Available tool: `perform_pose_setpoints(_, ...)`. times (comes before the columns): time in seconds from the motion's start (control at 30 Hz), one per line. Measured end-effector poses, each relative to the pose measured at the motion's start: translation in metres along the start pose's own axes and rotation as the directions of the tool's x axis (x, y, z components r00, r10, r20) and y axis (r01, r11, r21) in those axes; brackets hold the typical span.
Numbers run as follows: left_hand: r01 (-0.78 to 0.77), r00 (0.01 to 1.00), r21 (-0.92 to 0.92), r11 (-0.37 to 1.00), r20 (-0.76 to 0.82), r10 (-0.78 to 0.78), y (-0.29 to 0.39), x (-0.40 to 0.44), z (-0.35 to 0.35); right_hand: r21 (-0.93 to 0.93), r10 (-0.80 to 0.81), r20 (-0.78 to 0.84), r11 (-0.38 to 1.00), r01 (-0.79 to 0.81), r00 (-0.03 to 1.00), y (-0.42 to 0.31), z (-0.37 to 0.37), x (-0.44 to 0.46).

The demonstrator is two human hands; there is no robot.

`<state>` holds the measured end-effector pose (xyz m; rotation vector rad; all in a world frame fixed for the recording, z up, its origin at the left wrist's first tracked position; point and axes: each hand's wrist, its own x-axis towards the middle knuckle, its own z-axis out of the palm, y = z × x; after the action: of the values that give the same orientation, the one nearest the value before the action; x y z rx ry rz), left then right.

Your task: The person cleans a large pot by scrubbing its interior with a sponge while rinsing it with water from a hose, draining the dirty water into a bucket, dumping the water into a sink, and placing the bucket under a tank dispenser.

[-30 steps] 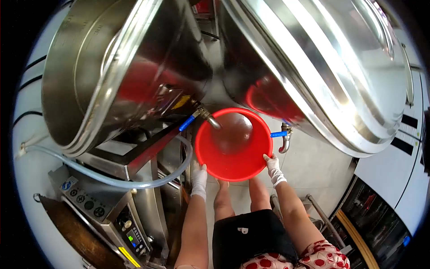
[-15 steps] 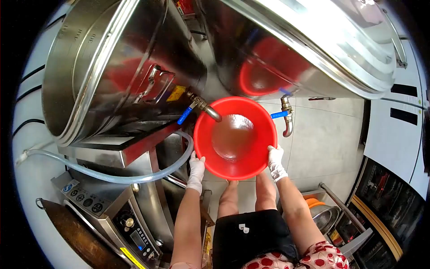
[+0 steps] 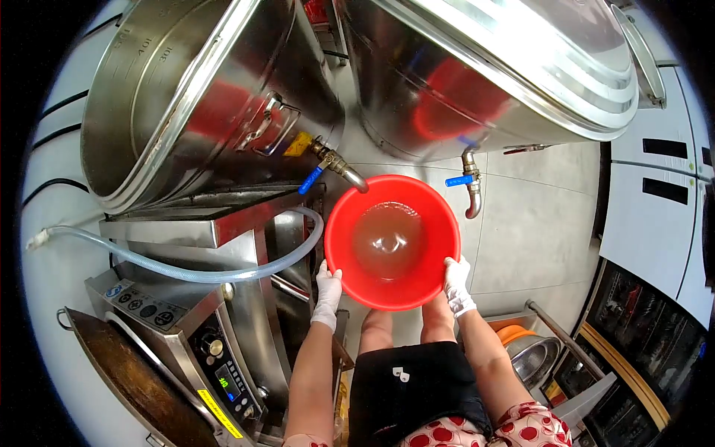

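Observation:
A red plastic basin (image 3: 392, 294) is held out in front of me, with a pool of brownish liquid (image 3: 387, 242) in its bottom. My left hand (image 3: 328, 294), in a white glove, is closed on the basin's near left rim. Gripping the right rim is my gloved right hand (image 3: 456, 284). The bent spout of a metal tap (image 3: 341, 170) with a blue lever reaches the basin's far left rim. That tap comes out of a tall steel pot (image 3: 216, 127), open at the top. No stream from the spout is visible.
A second large steel pot (image 3: 447, 97), lidded, has a tap (image 3: 471, 186) just right of the basin. A clear hose (image 3: 186, 276) curves at left above a control panel (image 3: 227, 380). Metal bowls (image 3: 535, 357) sit on a cart at lower right. White cabinets (image 3: 644, 223) line the right.
The basin and both hands have shifted slightly toward me, away from the left pot. The liquid's surface has moved within the basin. My view has tilted a little.

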<state>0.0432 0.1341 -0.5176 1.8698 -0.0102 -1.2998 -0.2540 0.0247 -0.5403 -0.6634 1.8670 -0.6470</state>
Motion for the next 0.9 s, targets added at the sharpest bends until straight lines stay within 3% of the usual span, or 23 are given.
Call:
perform_pose_setpoints(0.33, 0.037, 0.999, -0.010, 0.999, -0.024, -0.037, -0.045, -0.033, -0.015, -0.095, -0.021, 0.011, 0.995, 0.022, 1.000, -0.017, -0.024, -0.034)
perform_pose_setpoints(0.53, 0.084, 0.987, -0.135, 0.987, -0.129, -0.101, -0.044, -0.097, -0.017, -0.097, -0.084, 0.102, 0.991, 0.094, 0.991, -0.059, -0.048, -0.054)
perform_pose_setpoints(0.6, 0.176, 0.975, -0.140, 0.974, -0.112, -0.193, -0.028, -0.129, -0.016, -0.106, -0.117, 0.153, 0.985, 0.134, 0.981, -0.078, -0.053, -0.059)
perform_pose_setpoints(0.67, 0.192, 0.969, -0.165, 0.967, -0.124, -0.213, -0.023, -0.155, -0.012, -0.108, -0.141, 0.211, 0.980, 0.167, 0.967, -0.099, -0.055, -0.065)
perform_pose_setpoints(0.8, 0.213, 0.938, -0.361, 0.908, -0.184, -0.293, -0.012, -0.198, 0.005, -0.289, -0.152, 0.333, 0.923, 0.254, 0.930, -0.148, -0.045, -0.063)
perform_pose_setpoints(0.9, 0.223, 0.916, -0.437, 0.872, -0.211, -0.340, -0.039, -0.221, 0.025, -0.278, -0.174, 0.463, 0.903, 0.329, 0.869, -0.173, -0.034, -0.060)
